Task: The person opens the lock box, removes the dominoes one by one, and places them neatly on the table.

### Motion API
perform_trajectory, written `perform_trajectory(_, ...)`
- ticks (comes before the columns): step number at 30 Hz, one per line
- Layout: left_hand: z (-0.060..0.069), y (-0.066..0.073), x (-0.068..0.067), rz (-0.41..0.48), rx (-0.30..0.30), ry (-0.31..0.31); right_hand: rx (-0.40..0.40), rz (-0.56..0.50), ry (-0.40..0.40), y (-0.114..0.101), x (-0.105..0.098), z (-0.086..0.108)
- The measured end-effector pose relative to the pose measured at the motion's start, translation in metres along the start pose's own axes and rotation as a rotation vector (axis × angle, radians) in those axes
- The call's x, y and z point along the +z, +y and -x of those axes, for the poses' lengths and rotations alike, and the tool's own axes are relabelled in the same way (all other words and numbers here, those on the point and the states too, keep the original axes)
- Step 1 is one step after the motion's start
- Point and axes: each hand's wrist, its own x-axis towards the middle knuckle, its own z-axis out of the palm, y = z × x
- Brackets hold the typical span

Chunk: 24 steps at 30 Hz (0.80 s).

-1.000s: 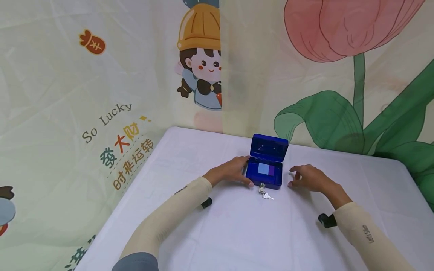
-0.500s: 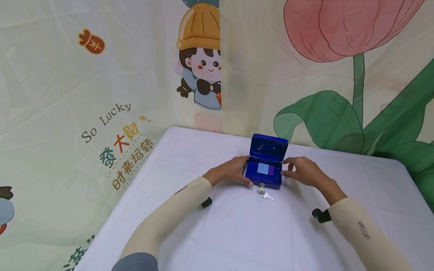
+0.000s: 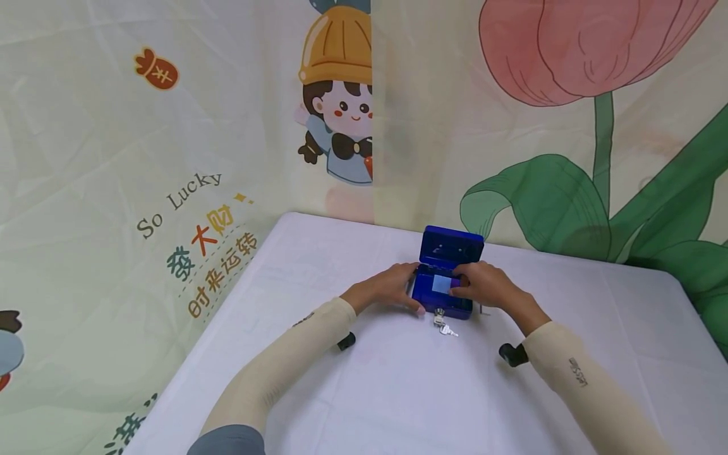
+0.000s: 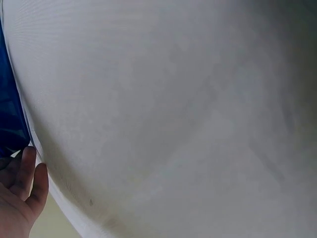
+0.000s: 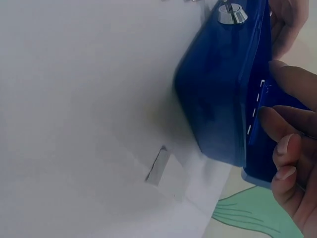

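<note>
A blue metal box (image 3: 418, 297) stands on the white table with its lid (image 3: 449, 245) raised; inside lies a light blue and purple piece (image 3: 441, 284). Keys (image 3: 447, 330) hang from the front lock (image 3: 439, 314). My left hand (image 3: 392, 285) rests along the box's left side, fingers extended and thumb by the front corner; its fingers also show at the box edge in the left wrist view. Over the box's right part is my right hand (image 3: 486, 284), thumb and forefinger apart near the purple end. In the right wrist view no object shows between those fingertips.
A small white block (image 5: 168, 173) stands on the table to the right of the box. Behind the white-covered table (image 3: 364, 392) hangs a printed curtain (image 3: 421, 126). A black wrist-worn device (image 3: 514, 355) projects from my right sleeve.
My right hand has moved left from beside the box to over its inside. My left hand and the box have stayed in place.
</note>
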Motion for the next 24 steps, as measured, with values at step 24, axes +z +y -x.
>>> perform_trajectory(24,0.001,0.0,0.001,0.001,-0.013,-0.006,0.031,0.127,-0.064,-0.021,0.019,-0.023)
